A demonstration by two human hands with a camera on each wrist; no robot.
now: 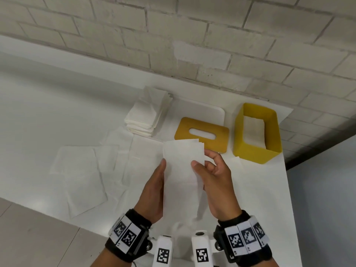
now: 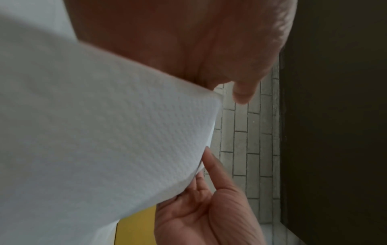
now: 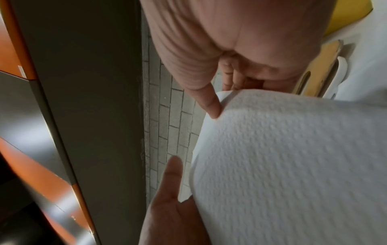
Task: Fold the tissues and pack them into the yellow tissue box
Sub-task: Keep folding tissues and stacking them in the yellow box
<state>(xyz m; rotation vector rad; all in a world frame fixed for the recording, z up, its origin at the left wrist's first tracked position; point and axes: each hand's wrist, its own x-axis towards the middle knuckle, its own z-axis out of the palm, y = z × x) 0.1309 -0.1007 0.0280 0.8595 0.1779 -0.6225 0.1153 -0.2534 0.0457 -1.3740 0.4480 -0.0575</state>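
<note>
Yellow tissue box (image 1: 257,149) is open on top, so it's reachable from above. Its lid (image 1: 202,132) lies just left, the wall (image 1: 212,54) close behind. Loose tissues (image 1: 82,170) cover the left of the table (image 1: 28,112).

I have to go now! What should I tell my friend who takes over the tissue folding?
Both hands hold one folded tissue above the table: left hand along its left edge, right hand pinching its right side.
The yellow box stands open at right with tissue already inside; its lid lies beside it.
Left to do: pack this tissue, fold the flat sheets, add the stack.
</note>
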